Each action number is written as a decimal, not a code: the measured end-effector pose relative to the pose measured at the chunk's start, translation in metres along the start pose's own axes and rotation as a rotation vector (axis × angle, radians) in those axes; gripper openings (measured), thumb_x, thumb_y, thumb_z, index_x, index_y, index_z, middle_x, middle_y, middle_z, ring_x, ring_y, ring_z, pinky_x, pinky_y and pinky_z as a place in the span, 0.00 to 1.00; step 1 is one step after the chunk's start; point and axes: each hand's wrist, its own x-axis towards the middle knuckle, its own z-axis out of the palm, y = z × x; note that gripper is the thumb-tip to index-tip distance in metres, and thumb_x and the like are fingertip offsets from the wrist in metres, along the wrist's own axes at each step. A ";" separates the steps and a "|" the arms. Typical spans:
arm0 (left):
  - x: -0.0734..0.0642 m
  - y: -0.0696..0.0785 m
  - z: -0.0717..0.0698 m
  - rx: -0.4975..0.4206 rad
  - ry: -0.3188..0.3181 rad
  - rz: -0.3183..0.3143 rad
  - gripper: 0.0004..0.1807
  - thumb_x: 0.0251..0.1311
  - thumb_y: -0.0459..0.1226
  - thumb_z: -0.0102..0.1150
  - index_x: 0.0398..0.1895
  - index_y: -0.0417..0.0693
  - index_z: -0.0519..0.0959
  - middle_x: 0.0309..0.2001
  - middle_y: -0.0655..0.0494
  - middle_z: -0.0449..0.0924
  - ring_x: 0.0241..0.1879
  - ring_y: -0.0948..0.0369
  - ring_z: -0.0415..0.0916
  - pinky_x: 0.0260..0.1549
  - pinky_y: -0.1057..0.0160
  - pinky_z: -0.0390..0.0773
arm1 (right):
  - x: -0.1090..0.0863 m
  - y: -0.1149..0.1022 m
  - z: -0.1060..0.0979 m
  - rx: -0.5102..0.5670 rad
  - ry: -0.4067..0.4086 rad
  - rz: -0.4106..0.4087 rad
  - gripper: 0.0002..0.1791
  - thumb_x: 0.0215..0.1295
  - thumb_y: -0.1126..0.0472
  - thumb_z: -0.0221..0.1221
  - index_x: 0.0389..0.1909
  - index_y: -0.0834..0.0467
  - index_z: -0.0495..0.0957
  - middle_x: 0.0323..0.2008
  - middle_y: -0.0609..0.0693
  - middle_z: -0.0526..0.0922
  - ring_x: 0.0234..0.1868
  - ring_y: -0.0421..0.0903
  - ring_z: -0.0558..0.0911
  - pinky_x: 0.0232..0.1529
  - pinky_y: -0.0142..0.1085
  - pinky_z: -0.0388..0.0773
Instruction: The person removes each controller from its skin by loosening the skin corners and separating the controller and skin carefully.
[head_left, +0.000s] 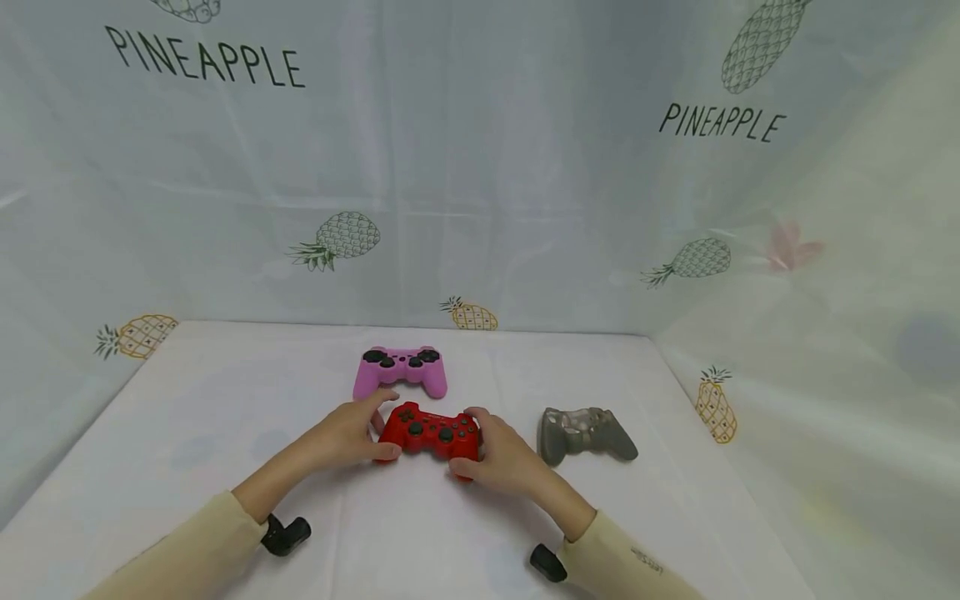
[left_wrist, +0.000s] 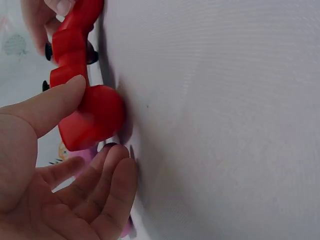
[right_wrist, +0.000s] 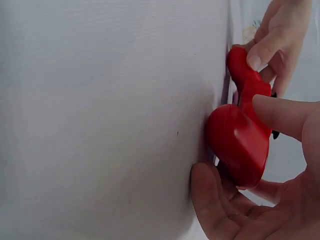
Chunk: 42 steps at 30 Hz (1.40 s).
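A red game controller (head_left: 431, 433) with dark thumbsticks lies close over the white table, between both hands. My left hand (head_left: 348, 433) is at its left end: the thumb (left_wrist: 65, 102) touches the grip, while the other fingers (left_wrist: 117, 175) are loosely bent beside it, with a gap showing in the left wrist view. On the other end, my right hand (head_left: 502, 454) holds the right grip (right_wrist: 237, 142), thumb on the near side and index fingertip at the far edge. The right wrist view shows the remaining fingers curved around the grip, partly hidden behind it.
A pink game controller (head_left: 401, 371) lies just beyond the red one, close to my left fingertips. To the right of my right hand sits a grey controller (head_left: 585, 433). Pineapple-printed sheeting (head_left: 487, 167) hangs behind the white table (head_left: 390, 533) and at its sides.
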 end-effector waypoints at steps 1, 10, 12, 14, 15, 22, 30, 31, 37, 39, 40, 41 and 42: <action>0.000 0.000 0.001 -0.006 -0.005 -0.004 0.45 0.56 0.44 0.81 0.75 0.42 0.69 0.39 0.55 0.80 0.29 0.60 0.76 0.33 0.57 0.77 | 0.001 -0.001 0.001 -0.003 0.001 0.001 0.44 0.63 0.47 0.73 0.74 0.58 0.66 0.53 0.53 0.81 0.52 0.47 0.79 0.53 0.47 0.79; 0.004 -0.002 0.009 -0.068 -0.011 -0.033 0.39 0.57 0.43 0.80 0.69 0.41 0.73 0.37 0.55 0.79 0.28 0.60 0.76 0.30 0.60 0.75 | 0.006 -0.002 0.004 -0.041 0.012 0.004 0.41 0.62 0.53 0.74 0.71 0.57 0.66 0.56 0.56 0.81 0.55 0.50 0.79 0.59 0.50 0.78; 0.004 -0.002 0.011 -0.070 0.000 -0.036 0.38 0.57 0.42 0.80 0.68 0.42 0.74 0.36 0.55 0.78 0.27 0.60 0.75 0.29 0.60 0.74 | 0.007 -0.001 0.002 -0.049 0.012 -0.002 0.40 0.61 0.53 0.74 0.71 0.57 0.66 0.55 0.56 0.82 0.55 0.50 0.80 0.58 0.50 0.78; 0.004 -0.001 0.014 -0.066 0.019 -0.042 0.38 0.56 0.43 0.81 0.67 0.42 0.75 0.35 0.55 0.77 0.26 0.60 0.75 0.28 0.61 0.73 | 0.008 0.000 0.000 -0.058 0.010 -0.006 0.40 0.61 0.54 0.74 0.70 0.56 0.67 0.55 0.56 0.83 0.54 0.50 0.80 0.57 0.50 0.78; 0.005 -0.001 0.015 -0.068 0.029 -0.047 0.37 0.56 0.43 0.81 0.67 0.43 0.75 0.35 0.55 0.78 0.26 0.60 0.75 0.28 0.61 0.74 | 0.009 0.001 -0.003 -0.062 0.010 -0.008 0.39 0.61 0.54 0.74 0.70 0.56 0.67 0.54 0.56 0.84 0.52 0.50 0.81 0.56 0.49 0.79; 0.019 0.014 0.023 -0.105 0.130 -0.038 0.38 0.56 0.44 0.81 0.68 0.46 0.75 0.37 0.56 0.81 0.28 0.59 0.78 0.28 0.58 0.78 | 0.015 0.010 -0.035 -0.067 0.052 -0.072 0.38 0.61 0.62 0.72 0.72 0.56 0.70 0.46 0.53 0.86 0.38 0.44 0.82 0.40 0.39 0.81; 0.060 0.046 0.038 -0.129 0.188 0.003 0.41 0.59 0.44 0.80 0.73 0.42 0.72 0.43 0.55 0.85 0.37 0.61 0.80 0.36 0.59 0.82 | 0.018 0.034 -0.076 -0.087 0.106 -0.031 0.40 0.63 0.64 0.70 0.76 0.56 0.68 0.46 0.52 0.84 0.39 0.45 0.80 0.36 0.37 0.79; 0.066 0.050 0.041 -0.135 0.186 0.007 0.41 0.59 0.44 0.79 0.73 0.42 0.72 0.44 0.54 0.85 0.37 0.60 0.81 0.36 0.59 0.82 | 0.018 0.038 -0.082 -0.095 0.113 -0.024 0.40 0.63 0.64 0.70 0.77 0.56 0.68 0.47 0.52 0.84 0.40 0.46 0.80 0.37 0.37 0.79; 0.100 0.077 0.059 -0.185 0.143 0.016 0.40 0.64 0.43 0.75 0.76 0.44 0.68 0.46 0.50 0.83 0.37 0.58 0.80 0.36 0.60 0.82 | 0.013 0.066 -0.113 -0.136 0.140 0.004 0.41 0.65 0.65 0.69 0.78 0.55 0.66 0.51 0.57 0.84 0.39 0.48 0.81 0.38 0.38 0.80; 0.109 0.086 0.065 -0.191 0.142 0.026 0.40 0.65 0.42 0.74 0.76 0.43 0.68 0.47 0.49 0.83 0.39 0.58 0.80 0.39 0.60 0.82 | 0.013 0.076 -0.123 -0.141 0.148 0.001 0.41 0.66 0.65 0.69 0.78 0.56 0.66 0.51 0.59 0.83 0.37 0.48 0.81 0.38 0.39 0.81; 0.114 0.090 0.068 -0.191 0.143 0.034 0.39 0.65 0.42 0.74 0.77 0.43 0.68 0.48 0.49 0.83 0.40 0.57 0.80 0.40 0.59 0.82 | 0.012 0.081 -0.127 -0.144 0.151 -0.001 0.41 0.66 0.65 0.69 0.78 0.57 0.65 0.52 0.60 0.83 0.36 0.48 0.81 0.38 0.40 0.82; 0.118 0.093 0.072 -0.186 0.145 0.046 0.39 0.66 0.42 0.73 0.77 0.43 0.67 0.48 0.48 0.83 0.41 0.57 0.80 0.42 0.59 0.82 | 0.012 0.086 -0.131 -0.150 0.157 0.001 0.40 0.66 0.66 0.69 0.78 0.57 0.65 0.52 0.61 0.83 0.36 0.49 0.81 0.39 0.40 0.82; 0.122 0.097 0.075 -0.183 0.147 0.056 0.39 0.66 0.41 0.73 0.77 0.42 0.67 0.49 0.48 0.83 0.42 0.57 0.80 0.43 0.58 0.82 | 0.012 0.091 -0.135 -0.160 0.162 0.003 0.40 0.66 0.66 0.69 0.78 0.57 0.65 0.53 0.61 0.83 0.37 0.49 0.81 0.39 0.41 0.82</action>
